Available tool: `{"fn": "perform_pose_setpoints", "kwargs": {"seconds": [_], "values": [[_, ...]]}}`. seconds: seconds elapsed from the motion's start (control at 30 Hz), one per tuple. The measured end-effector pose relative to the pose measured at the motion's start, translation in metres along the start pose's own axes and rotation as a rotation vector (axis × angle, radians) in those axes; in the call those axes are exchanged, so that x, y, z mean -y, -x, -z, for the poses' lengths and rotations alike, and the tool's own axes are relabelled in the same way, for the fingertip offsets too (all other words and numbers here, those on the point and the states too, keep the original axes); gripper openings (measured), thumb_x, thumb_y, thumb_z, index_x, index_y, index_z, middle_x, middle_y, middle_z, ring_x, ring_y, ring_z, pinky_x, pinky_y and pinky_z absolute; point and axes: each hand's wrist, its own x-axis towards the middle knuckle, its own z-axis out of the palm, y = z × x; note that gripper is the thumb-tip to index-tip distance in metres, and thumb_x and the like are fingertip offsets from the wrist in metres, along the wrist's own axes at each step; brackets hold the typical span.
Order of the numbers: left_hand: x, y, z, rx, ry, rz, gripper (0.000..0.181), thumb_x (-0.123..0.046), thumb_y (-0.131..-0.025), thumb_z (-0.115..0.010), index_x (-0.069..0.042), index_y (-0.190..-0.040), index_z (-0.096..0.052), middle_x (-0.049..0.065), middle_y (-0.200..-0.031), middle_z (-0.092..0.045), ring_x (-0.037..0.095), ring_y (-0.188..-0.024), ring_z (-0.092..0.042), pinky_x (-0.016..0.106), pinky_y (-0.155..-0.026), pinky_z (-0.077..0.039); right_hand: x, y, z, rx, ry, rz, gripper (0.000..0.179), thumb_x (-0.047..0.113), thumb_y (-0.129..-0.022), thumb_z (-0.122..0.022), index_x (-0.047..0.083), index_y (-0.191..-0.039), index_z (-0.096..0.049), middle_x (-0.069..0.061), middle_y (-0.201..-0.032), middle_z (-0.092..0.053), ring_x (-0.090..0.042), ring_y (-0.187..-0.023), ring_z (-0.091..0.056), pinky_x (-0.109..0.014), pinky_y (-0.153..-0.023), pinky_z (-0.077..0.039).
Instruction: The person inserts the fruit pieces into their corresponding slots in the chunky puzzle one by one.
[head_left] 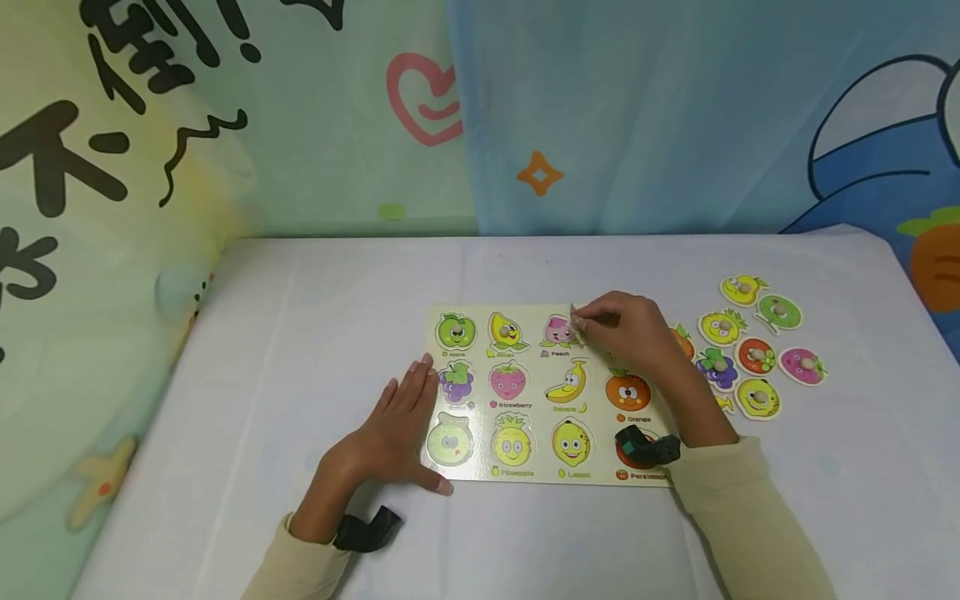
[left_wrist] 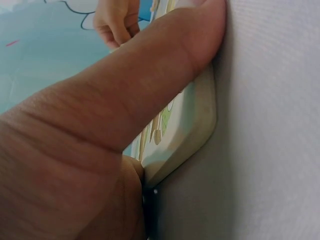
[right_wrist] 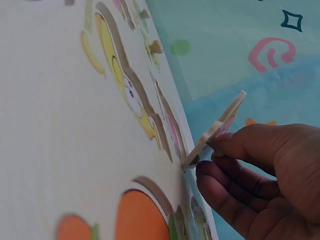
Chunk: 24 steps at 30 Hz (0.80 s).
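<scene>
A fruit puzzle board (head_left: 536, 429) lies flat on the white table. My left hand (head_left: 397, 425) is spread along its left side, fingers straight at the edge and thumb (left_wrist: 165, 55) by the near corner. Over the board's far side, my right hand (head_left: 626, 329) pinches a thin wooden puzzle piece (right_wrist: 215, 131) by its back, between thumb and fingers. The piece is tilted and shows some pink; its lower end is close to the board's edge in the right wrist view. Just left of those fingertips is the peach picture (head_left: 558, 332). The banana picture (right_wrist: 120, 75) sits in a recess.
Several loose fruit pieces lie right of the board, among them a tomato (head_left: 756, 356), a pink fruit (head_left: 802, 366) and a yellow round one (head_left: 758, 398). Knobs stand on the apple (head_left: 456, 332) and its yellow neighbour (head_left: 507, 332). A printed curtain (head_left: 637, 125) hangs behind the table.
</scene>
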Motion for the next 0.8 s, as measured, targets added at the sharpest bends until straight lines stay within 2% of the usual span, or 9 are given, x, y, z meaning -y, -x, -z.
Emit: {"fn": "perform_pose_setpoints", "kwargs": {"seconds": [0.23,0.53,0.8], "values": [[0.001,0.0,0.0,0.001,-0.01,0.0,0.143,-0.056,-0.055,-0.088,-0.002,-0.155,0.0,0.009,-0.161,0.014,0.024,-0.147,0.012,0.046,-0.116,0.001,0.006,-0.002,-0.006,-0.007,0.048,0.017,0.017,0.014,-0.093,-0.067,0.005,-0.106,-0.074,-0.009,-0.101,-0.065,-0.024,-0.09,-0.059,-0.041,-0.081,-0.048],[0.001,0.0,0.0,0.005,0.002,0.006,0.144,-0.056,-0.055,-0.089,-0.003,-0.155,0.001,0.008,-0.161,0.015,0.022,-0.146,0.014,0.046,-0.116,0.002,0.006,-0.007,-0.013,0.05,0.086,0.025,0.016,0.01,-0.093,-0.066,0.004,-0.105,-0.074,-0.01,-0.099,-0.064,-0.024,-0.086,-0.056,-0.039,-0.078,-0.047],[0.001,-0.002,-0.001,0.01,-0.006,0.011,0.146,-0.057,-0.055,-0.088,-0.004,-0.155,0.004,0.006,-0.16,0.017,0.02,-0.146,0.016,0.044,-0.116,0.003,0.008,-0.007,-0.014,0.073,0.104,0.016,0.018,0.008,-0.094,-0.065,0.004,-0.108,-0.074,-0.012,-0.103,-0.066,-0.026,-0.09,-0.058,-0.042,-0.081,-0.047]]}}
